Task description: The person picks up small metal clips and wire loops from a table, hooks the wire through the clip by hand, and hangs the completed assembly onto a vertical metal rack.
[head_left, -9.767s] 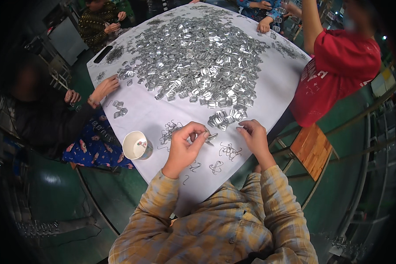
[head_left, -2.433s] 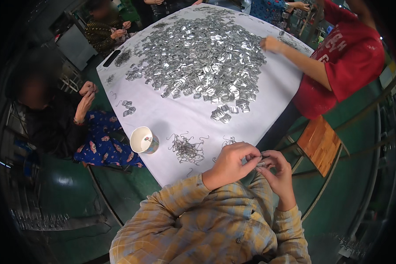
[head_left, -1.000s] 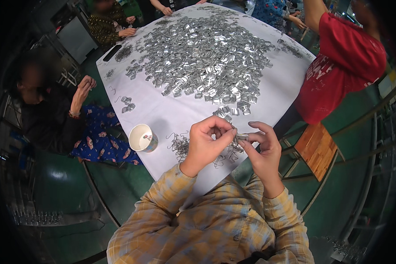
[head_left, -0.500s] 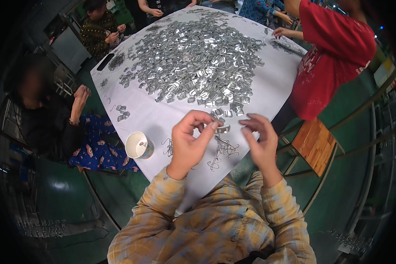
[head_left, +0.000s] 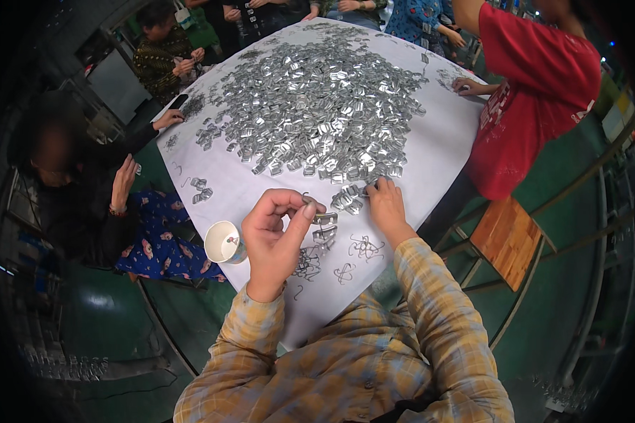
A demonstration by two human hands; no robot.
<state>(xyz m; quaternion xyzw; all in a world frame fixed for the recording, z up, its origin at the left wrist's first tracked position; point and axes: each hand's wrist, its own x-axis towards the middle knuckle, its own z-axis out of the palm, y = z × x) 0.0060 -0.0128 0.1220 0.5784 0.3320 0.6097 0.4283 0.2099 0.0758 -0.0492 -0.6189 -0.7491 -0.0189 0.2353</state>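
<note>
My left hand (head_left: 279, 233) is raised just above the white table (head_left: 437, 141) and pinches a small bent wire clip (head_left: 307, 200) between thumb and fingertips. My right hand (head_left: 386, 206) reaches forward, its fingertips touching small shiny metal pieces (head_left: 349, 198) at the near edge of the big pile of metal pieces (head_left: 317, 106). A few more metal pieces (head_left: 324, 225) lie between my hands. Loose wire clips (head_left: 363, 248) lie scattered on the table just in front of me.
A white paper cup (head_left: 224, 242) stands at the table's near left edge. Other people sit or stand around the table: one in dark clothes at left, one in a red shirt (head_left: 536, 92) at right, several at the far side. A wooden stool (head_left: 509, 240) is at right.
My right hand has moved forward from beside the left hand to the pile's near edge. My left hand stays raised, still pinching the wire clip.
</note>
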